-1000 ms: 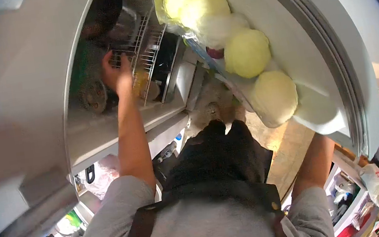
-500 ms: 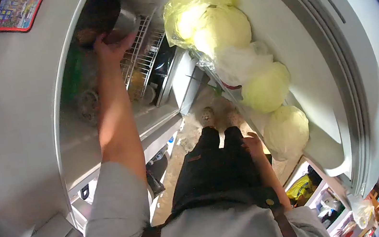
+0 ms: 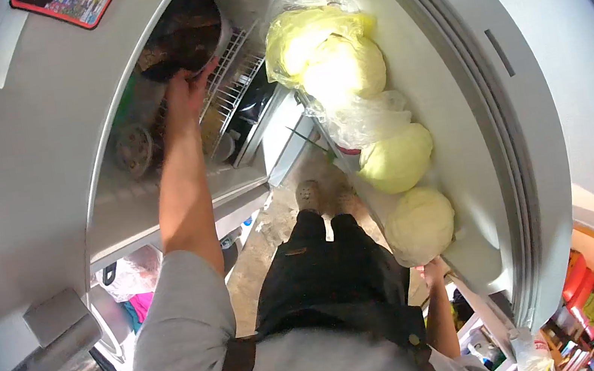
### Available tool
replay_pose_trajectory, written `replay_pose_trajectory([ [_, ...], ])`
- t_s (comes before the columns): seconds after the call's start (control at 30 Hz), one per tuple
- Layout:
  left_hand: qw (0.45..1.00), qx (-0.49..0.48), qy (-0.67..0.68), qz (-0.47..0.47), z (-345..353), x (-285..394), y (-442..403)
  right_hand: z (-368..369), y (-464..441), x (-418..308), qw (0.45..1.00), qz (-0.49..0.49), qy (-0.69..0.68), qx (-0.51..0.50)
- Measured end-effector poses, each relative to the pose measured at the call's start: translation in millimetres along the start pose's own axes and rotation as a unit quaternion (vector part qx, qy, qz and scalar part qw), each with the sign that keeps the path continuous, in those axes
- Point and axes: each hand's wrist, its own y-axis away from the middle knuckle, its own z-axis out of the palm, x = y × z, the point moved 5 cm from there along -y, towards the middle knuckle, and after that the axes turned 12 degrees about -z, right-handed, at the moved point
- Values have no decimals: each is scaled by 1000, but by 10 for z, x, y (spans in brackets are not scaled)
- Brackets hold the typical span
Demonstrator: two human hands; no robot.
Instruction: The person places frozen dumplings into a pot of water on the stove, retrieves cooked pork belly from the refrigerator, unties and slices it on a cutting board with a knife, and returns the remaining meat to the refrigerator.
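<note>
Inside the open fridge, my left hand (image 3: 190,88) grips the near rim of a round metal pot (image 3: 185,38) with dark contents. Beside it are wire racks (image 3: 232,77), and a clear round container (image 3: 134,149) stands nearer the fridge's front edge. My right hand (image 3: 432,270) is by the lower end of the door shelf, just below a pale cabbage (image 3: 421,225); its fingers are partly hidden and small. Another cabbage (image 3: 398,158) and a yellow-green plastic bag (image 3: 324,52) holding cabbage lie further up the door.
The fridge door (image 3: 454,118) stands wide open on the right. A grey fridge wall (image 3: 25,193) is at the left, with a red-edged picture (image 3: 70,3) on it. My feet are on the floor (image 3: 250,256) between. Shelves with bags (image 3: 531,354) stand at the lower right.
My left hand has moved up from the racks to the pot, which now shows more fully. My right hand has come from beside my leg to the door shelf's lower end.
</note>
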Motion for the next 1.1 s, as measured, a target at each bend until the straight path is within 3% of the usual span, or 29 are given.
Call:
replay_pose_trajectory([
  [0.07, 995, 13, -21, 96, 187, -93, 274, -27, 29, -17, 1000, 0, 2, 11],
  [0.1, 995, 17, -16, 102, 247, -169, 408, -14, -13, 18, 1000, -4, -14, -6],
  [0.17, 985, 159, 26, 65, 229, -313, 738, -73, -90, -63, 999, -27, -32, -10],
  [0.2, 984, 175, 31, 6, 284, -374, 956, -193, -194, -190, 997, -52, -50, 1],
  [0.27, 979, 94, 148, -102, 109, -562, 1331, -553, -415, -562, 989, -113, -90, 26],
  [0.3, 983, 158, 76, -53, 252, -652, 1638, -782, -509, -800, 983, -147, -109, 37],
  [0.33, 986, 163, 18, -42, 122, -765, 1867, -996, -561, -1033, 975, -179, -124, 46],
  [0.4, 972, 172, 122, -103, 237, -989, 2474, -1336, -544, -1577, 953, -250, -157, 64],
  [0.43, 963, 237, 70, -105, 161, -1141, 2745, -1508, -455, -1807, 940, -283, -172, 75],
  [0.47, 989, 125, 30, -77, 91, -1313, 2961, -1654, -349, -2035, 926, -317, -186, 83],
  [0.57, 967, 182, 77, -160, 46, -1671, 3852, -1760, 57, -2616, 885, -399, -218, 98],
  [0.7, 939, 253, 46, -227, -391, -1921, 5125, -1190, 601, -3167, 842, -475, -248, 58],
  [0.87, 975, 156, 125, -95, -1290, -2016, 6604, 112, 1434, -3392, 809, -523, -267, -30],
  [0.97, 968, 226, 100, -38, -1610, -2029, 7744, 652, 2082, -3365, 794, -537, -272, -79],
  [1.0, 949, 304, 85, -24, -1808, -1956, 8064, 976, 2230, -3348, 793, -538, -270, -95],
  [1.1, 920, 342, 185, 56, -2225, -1891, 8932, 1872, 2669, -3429, 789, -553, -236, -122],
])
